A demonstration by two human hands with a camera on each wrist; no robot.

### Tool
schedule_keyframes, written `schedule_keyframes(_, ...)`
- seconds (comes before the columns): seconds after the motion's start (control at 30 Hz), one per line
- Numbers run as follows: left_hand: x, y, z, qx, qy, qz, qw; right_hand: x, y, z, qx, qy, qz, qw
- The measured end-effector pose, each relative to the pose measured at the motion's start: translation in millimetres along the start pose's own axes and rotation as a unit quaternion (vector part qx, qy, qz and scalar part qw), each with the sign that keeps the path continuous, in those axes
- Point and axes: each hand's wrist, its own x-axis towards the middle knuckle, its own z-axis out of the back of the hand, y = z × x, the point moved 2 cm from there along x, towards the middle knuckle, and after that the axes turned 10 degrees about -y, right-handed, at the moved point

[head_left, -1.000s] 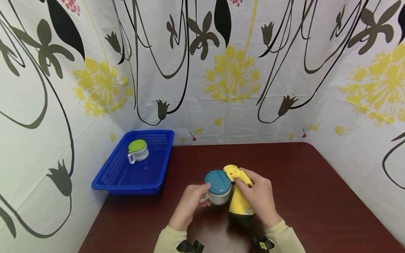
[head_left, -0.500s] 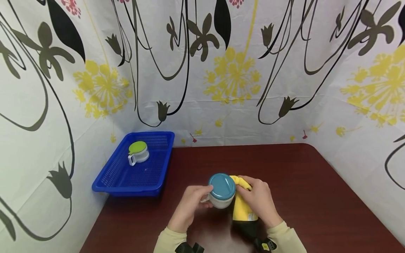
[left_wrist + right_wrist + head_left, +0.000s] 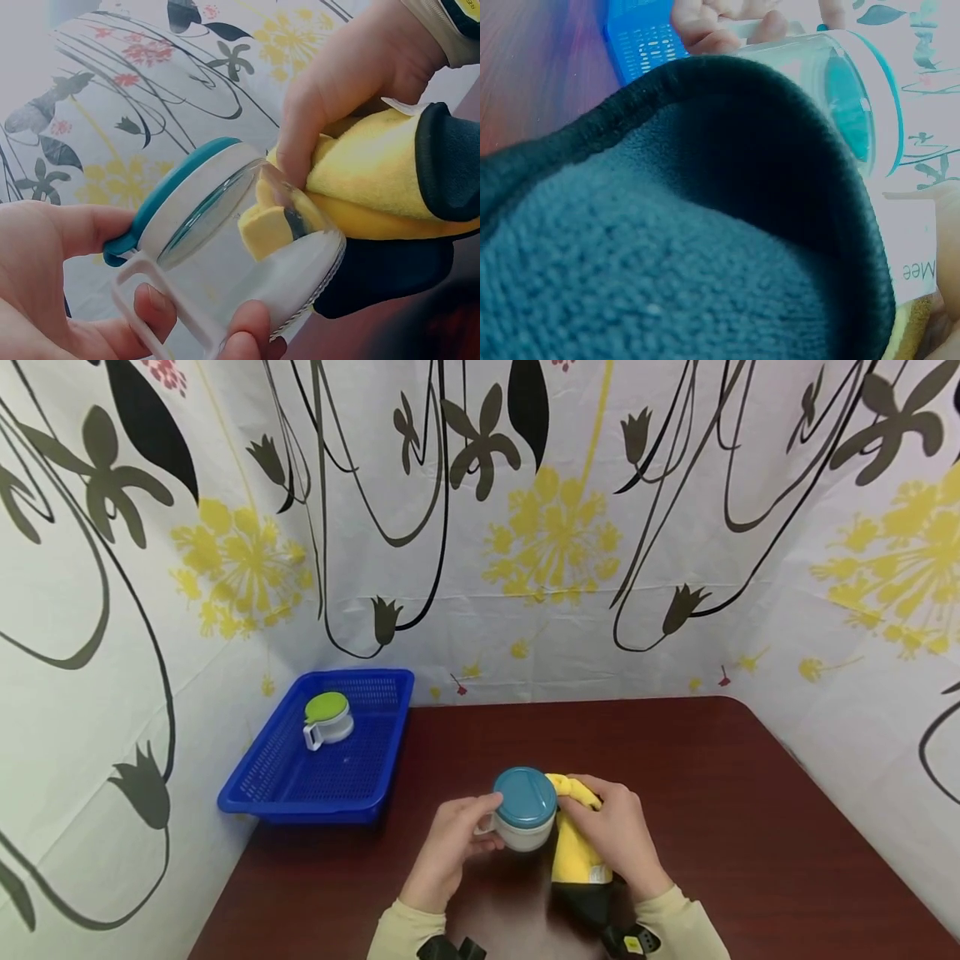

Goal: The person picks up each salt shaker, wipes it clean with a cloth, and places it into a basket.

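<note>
A clear glass jar (image 3: 217, 277) with a blue lid (image 3: 526, 797) and a white handle is tilted above the table. My left hand (image 3: 455, 843) grips it by the handle, the thumb at the lid's edge and fingertips under the glass. In the left wrist view some white contents show inside it. My right hand (image 3: 619, 831) pinches a yellow cloth (image 3: 580, 856) with a dark underside and black trim, bunched against the jar's right side. The cloth's lower end hangs down, and its dark face (image 3: 652, 262) fills much of the right wrist view.
A blue plastic basket (image 3: 300, 804) stands at the back left of the dark red table (image 3: 712, 810). Inside it sits a similar jar with a green lid (image 3: 326, 707). Patterned white curtains (image 3: 555, 668) enclose the table at the back and sides.
The jar has shifted slightly right, and the right hand with the cloth has moved a little lower beside it. Over the last half second there is hardly any movement.
</note>
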Motion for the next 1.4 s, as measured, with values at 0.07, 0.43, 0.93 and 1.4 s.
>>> schedule_keyframes(0.07, 0.9, 1.4, 0.6, -0.001, -0.004, 0.001, 1.0000, 0, 1, 1, 0.013, 0.001, -0.007, 1.000)
schedule_keyframes(0.43, 0.4, 9.5, -0.8, 0.001, 0.020, 0.011, 0.9997, -2, 13, 13, 0.111, 0.000, -0.022, 0.994)
schedule_keyframes(0.93, -6.4, 7.5, -3.8, -0.018, 0.032, 0.015, 0.9992, -3, 14, 14, 0.147, 0.029, -0.035, 0.988)
schedule_keyframes(1.4, -9.0, -1.1, 0.6, -0.040, 0.011, 0.005, 0.9991, -3, -7, -5, 0.108, 0.052, -0.065, 0.991)
